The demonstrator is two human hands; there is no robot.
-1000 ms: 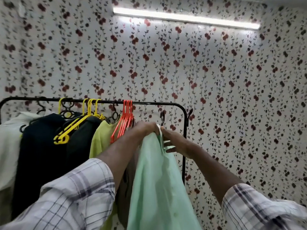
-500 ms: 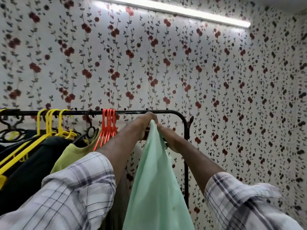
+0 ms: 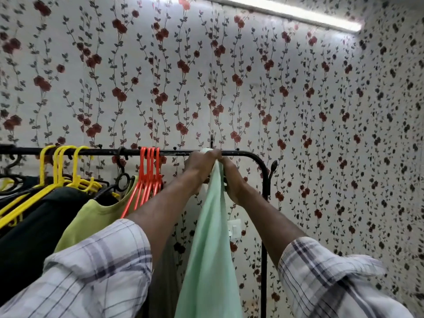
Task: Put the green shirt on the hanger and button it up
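A pale mint-green shirt [image 3: 211, 249] hangs straight down from my two hands at the black clothes rail [image 3: 241, 154]. My left hand [image 3: 202, 165] grips the shirt's top right at the rail, fingers closed. Pressed against it from the right, my right hand [image 3: 231, 177] also holds the cloth just under the bar. The shirt's hanger is hidden inside the cloth and my hands; I cannot tell whether its hook is over the rail. No buttons show from this side.
Empty orange hangers [image 3: 150, 177] and yellow hangers [image 3: 66, 173] hang to the left, with a lime top [image 3: 96, 216] and dark clothes [image 3: 34, 226]. The rail's right post [image 3: 265, 226] stands just right of my hands. Flowered wallpaper is behind.
Both hands rose with the green shirt from below the bar up to the rail. The view moved closer and tilted upward.
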